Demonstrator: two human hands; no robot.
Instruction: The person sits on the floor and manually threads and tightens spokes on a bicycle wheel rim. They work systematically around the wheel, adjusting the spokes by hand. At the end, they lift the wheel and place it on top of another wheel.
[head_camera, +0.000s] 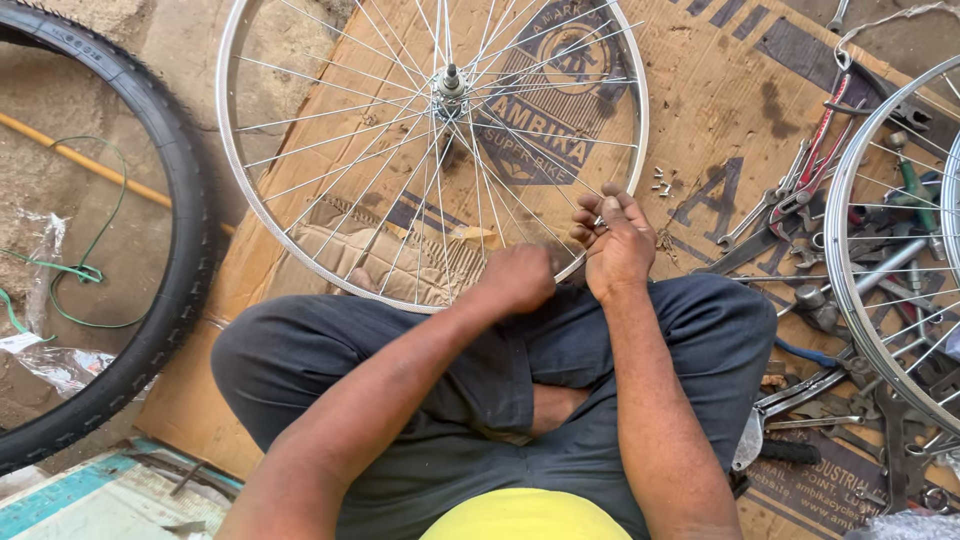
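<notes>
A silver spoked bicycle wheel (300, 260) lies flat on cardboard in front of my crossed legs, its hub (450, 85) pointing up. My left hand (518, 280) is closed at the wheel's near rim, where spokes meet it; what it pinches is hidden. My right hand (615, 240) sits just right of it, fingers curled over the rim edge, touching the rim. I cannot tell whether a small tool is between the fingers.
A black tyre (180, 250) lies at the left on the ground. A second wheel (850, 290) lies at the right over scattered wrenches and pliers (810, 170). Small loose nipples (662, 183) rest on the cardboard (720, 90).
</notes>
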